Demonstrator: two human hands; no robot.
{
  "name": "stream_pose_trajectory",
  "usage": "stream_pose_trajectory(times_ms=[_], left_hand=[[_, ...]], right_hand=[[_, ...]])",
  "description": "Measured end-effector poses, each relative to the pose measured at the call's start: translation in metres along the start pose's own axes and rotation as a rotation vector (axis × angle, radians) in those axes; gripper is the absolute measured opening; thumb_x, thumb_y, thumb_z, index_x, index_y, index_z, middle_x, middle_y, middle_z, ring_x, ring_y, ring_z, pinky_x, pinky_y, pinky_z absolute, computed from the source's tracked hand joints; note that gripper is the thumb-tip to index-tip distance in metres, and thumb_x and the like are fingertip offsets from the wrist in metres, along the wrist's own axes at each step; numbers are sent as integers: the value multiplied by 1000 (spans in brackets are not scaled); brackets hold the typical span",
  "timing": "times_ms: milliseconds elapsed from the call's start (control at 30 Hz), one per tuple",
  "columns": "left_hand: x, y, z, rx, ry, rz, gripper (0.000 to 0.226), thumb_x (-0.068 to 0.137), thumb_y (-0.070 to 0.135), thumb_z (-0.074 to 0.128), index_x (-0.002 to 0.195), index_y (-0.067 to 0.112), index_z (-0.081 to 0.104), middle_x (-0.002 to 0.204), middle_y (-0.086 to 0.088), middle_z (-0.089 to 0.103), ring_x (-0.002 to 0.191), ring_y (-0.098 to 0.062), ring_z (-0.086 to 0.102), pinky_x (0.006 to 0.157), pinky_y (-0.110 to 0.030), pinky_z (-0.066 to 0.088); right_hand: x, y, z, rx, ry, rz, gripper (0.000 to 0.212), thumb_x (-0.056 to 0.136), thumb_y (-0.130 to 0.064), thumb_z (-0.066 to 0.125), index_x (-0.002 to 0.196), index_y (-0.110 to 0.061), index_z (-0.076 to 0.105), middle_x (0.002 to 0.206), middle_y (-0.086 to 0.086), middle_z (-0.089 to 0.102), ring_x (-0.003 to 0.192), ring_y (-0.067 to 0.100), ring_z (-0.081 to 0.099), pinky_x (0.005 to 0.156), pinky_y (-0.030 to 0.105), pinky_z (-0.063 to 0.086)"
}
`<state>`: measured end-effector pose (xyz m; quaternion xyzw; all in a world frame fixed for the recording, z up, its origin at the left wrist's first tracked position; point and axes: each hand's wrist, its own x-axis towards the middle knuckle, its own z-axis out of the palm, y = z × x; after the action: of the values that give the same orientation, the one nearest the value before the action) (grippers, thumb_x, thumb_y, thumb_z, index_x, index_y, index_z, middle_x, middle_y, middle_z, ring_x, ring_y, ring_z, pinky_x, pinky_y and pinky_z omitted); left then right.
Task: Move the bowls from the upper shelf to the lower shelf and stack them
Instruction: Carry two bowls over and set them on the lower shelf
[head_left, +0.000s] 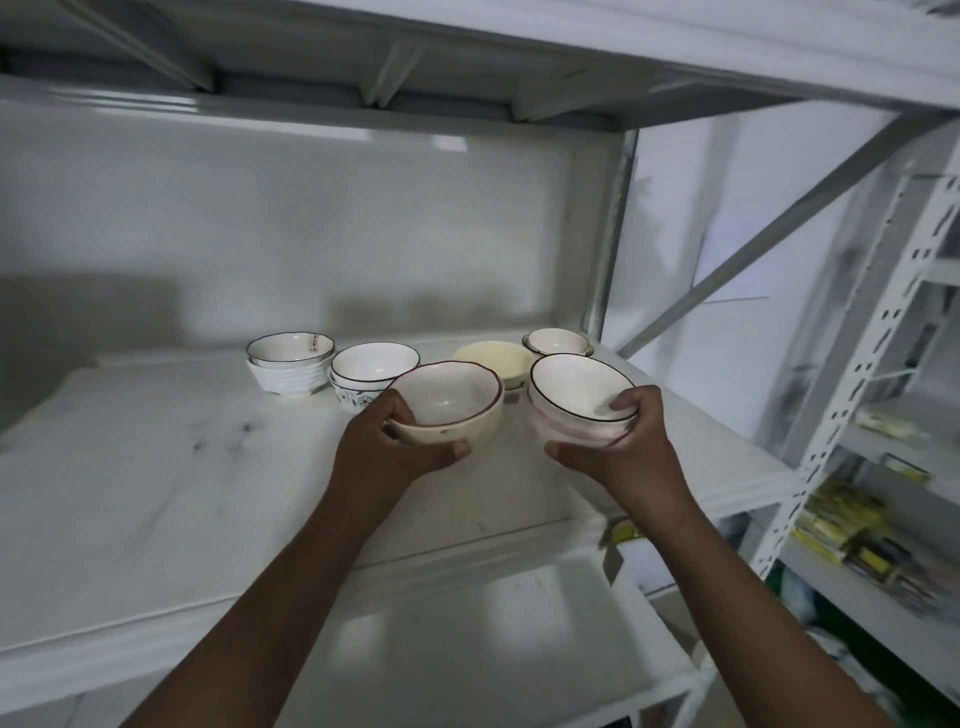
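My left hand (400, 441) grips a cream bowl with a dark red rim (452, 402), thumb inside its near edge, held just above the upper shelf (156, 467). My right hand (618, 436) holds a black-rimmed white bowl (576, 387) nested in a pinkish bowl (571, 431). Behind them on the shelf stand a black-rimmed bowl on a ribbed white one (290, 364), a two-bowl stack with a floral lower bowl (371, 371), a pale yellow bowl (493, 358) and a small bowl stack (557, 342). The lower shelf (493, 623) shows below my arms.
The white back wall stands close behind the bowls and a shelf board hangs overhead. A perforated metal upright (852, 395) and a diagonal brace bound the right side. A neighbouring rack at the right carries yellow packets (841, 525).
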<state>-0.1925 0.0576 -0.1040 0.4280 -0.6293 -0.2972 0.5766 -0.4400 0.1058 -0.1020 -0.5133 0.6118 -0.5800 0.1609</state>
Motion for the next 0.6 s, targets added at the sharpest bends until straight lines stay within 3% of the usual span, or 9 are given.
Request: stream_pose_trajectory(times_ms=[167, 267, 333, 433, 500, 600], left_hand=[[0, 8, 25, -43, -65, 42, 65, 32, 51, 87, 63, 17, 42, 51, 14, 37, 51, -4, 30, 48, -22, 25], [-3, 13, 44, -99, -108, 47, 62, 32, 51, 87, 62, 19, 42, 52, 14, 37, 50, -2, 30, 47, -19, 25], [-6, 15, 57, -130, -151, 58, 62, 35, 45, 91, 62, 18, 41, 55, 13, 36, 53, -5, 30, 52, -25, 27], [-10, 19, 77, -154, -214, 82, 65, 41, 34, 95, 65, 12, 38, 57, 9, 35, 55, -7, 30, 56, -29, 26], [-13, 25, 93, -159, -252, 107, 64, 41, 37, 92, 66, 12, 39, 58, 9, 36, 55, -7, 32, 56, -29, 27], [-22, 38, 118, -136, -291, 113, 63, 39, 45, 89, 67, 15, 41, 60, 10, 39, 55, -5, 35, 55, -26, 30]], right_hand=[[-9, -1, -23, -33, 79, 16, 74, 39, -48, 89, 90, -43, 35, 92, -18, 54, 85, -6, 54, 65, 24, 42], [-15, -1, -38, -44, 131, 20, 73, 39, -47, 89, 88, -44, 35, 89, -19, 52, 77, -16, 51, 60, 10, 40], [-21, 0, -50, -50, 166, 24, 73, 40, -45, 90, 87, -44, 35, 89, -18, 52, 74, -17, 50, 57, 6, 39], [-29, 0, -74, -54, 224, 40, 74, 38, -46, 89, 89, -42, 35, 91, -17, 54, 80, -5, 53, 64, 18, 43], [-35, 1, -93, -70, 266, 50, 75, 38, -46, 88, 90, -42, 35, 94, -16, 56, 85, 3, 56, 67, 26, 45], [-43, 4, -121, -94, 330, 56, 75, 39, -45, 90, 89, -43, 35, 100, -13, 59, 88, 4, 57, 67, 26, 46]])
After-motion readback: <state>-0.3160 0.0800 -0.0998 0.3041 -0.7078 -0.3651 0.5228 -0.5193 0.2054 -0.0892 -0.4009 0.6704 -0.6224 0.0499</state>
